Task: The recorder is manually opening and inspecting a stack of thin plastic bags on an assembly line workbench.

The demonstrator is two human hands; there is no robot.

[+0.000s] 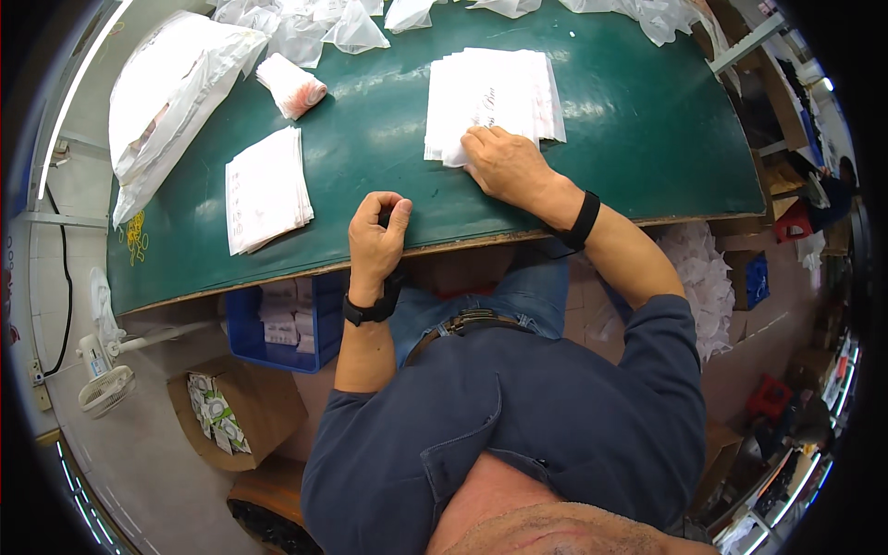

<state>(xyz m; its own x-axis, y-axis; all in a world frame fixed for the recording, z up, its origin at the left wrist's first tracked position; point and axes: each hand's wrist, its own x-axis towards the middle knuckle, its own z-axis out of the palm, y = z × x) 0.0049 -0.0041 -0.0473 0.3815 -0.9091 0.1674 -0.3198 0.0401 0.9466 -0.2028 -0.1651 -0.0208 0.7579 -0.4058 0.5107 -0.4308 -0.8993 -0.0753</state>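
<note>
My right hand lies on the near corner of a stack of white flat bags on the green table, with its fingertips pinching the edge of the top sheet. My left hand rests at the table's front edge. Its fingers are curled shut around a small dark object that is mostly hidden. Both wrists wear black bands.
A second stack of white sheets lies to the left, with a rolled white bundle and a big plastic bag beyond. Loose plastic bags line the far edge. Below the table stand a blue crate, a cardboard box and a small fan.
</note>
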